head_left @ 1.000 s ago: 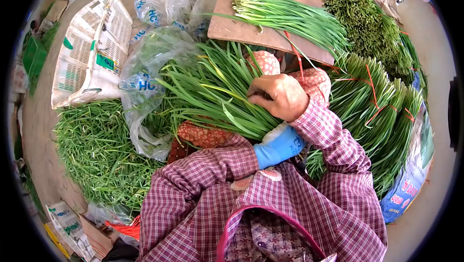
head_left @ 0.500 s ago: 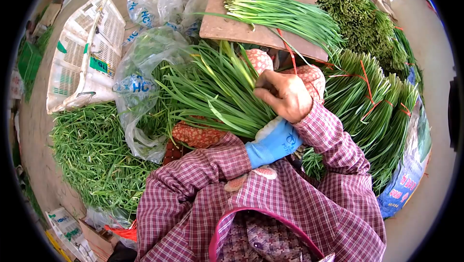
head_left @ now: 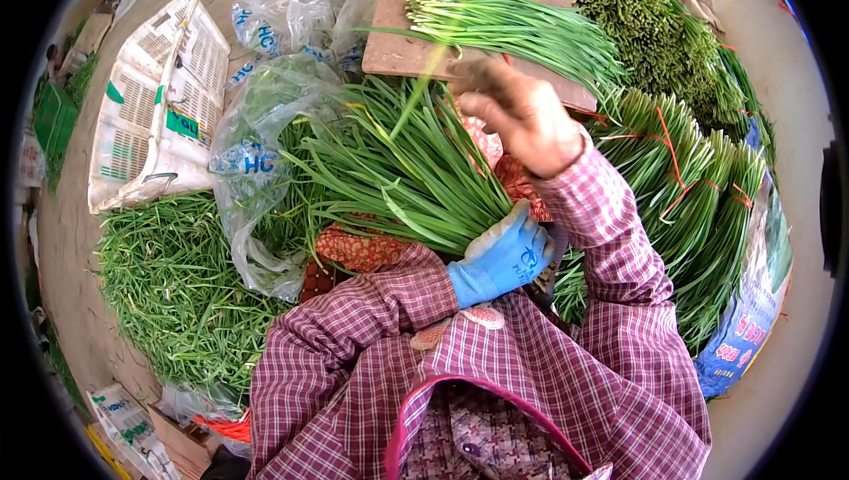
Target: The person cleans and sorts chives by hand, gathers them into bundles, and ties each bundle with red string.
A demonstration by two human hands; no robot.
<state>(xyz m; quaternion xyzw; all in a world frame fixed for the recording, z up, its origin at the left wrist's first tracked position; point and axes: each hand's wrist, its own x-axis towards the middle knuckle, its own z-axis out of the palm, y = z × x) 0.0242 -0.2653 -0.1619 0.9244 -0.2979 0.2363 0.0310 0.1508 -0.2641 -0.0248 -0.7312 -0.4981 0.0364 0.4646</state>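
Observation:
My left hand (head_left: pixel 506 254), in a blue glove with a pale palm, is closed round the lower ends of a bunch of garlic chives (head_left: pixel 407 170). The bunch's long green leaves fan out to the upper left over my lap. My bare right hand (head_left: pixel 523 119) is raised above the bunch's right side, its fingertips blurred by motion. A yellowed chive leaf (head_left: pixel 423 82), also smeared, runs past these fingertips and seems pinched in them. Beyond, another bunch of chives (head_left: pixel 513 29) lies on a brown board (head_left: pixel 389 51).
Tied chive bundles (head_left: pixel 681 170) with red strings are stacked at the right. Loose green leaves (head_left: pixel 195 294) form a heap at the left, beside a clear plastic bag (head_left: pixel 243 188) and a tipped white crate (head_left: pixel 133 126). More bundles (head_left: pixel 650 38) stand at the back right.
My right hand has moved up and slightly left, away from my left hand. The yellowed leaf has come up out of the bunch with it. My left hand keeps its hold.

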